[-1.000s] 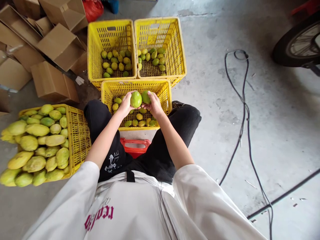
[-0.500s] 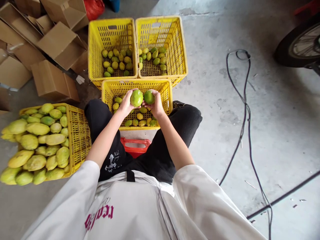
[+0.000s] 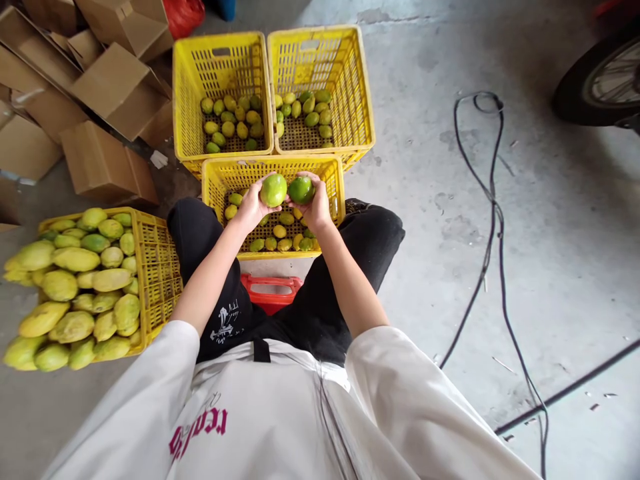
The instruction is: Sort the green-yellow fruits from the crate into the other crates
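Note:
My left hand (image 3: 254, 205) is wrapped round a light green papaya (image 3: 273, 191), its rounded end facing up. Close beside it, my right hand (image 3: 319, 203) grips a darker green papaya (image 3: 301, 190) with a yellowish patch. Both are held side by side above the near yellow crate (image 3: 341, 200), between my knees. Several green and yellow papayas (image 3: 279, 231) lie on that crate's floor, partly hidden by my hands. At my left, another yellow crate (image 3: 159, 280) lies tilted, heaped with larger-looking yellow-green papayas (image 3: 76, 259).
Two more yellow crates, one at the back left (image 3: 183, 100) and one at the back right (image 3: 367, 100), hold several papayas each. Cardboard boxes (image 3: 100, 163) pile up at far left. A black cable (image 3: 493, 207) lies on the floor at right, near a wheel (image 3: 575, 90).
The right hand has turned slightly, bringing more of its darker papaya into view. Both hands stay in nearly the same place; the view has shifted a little.

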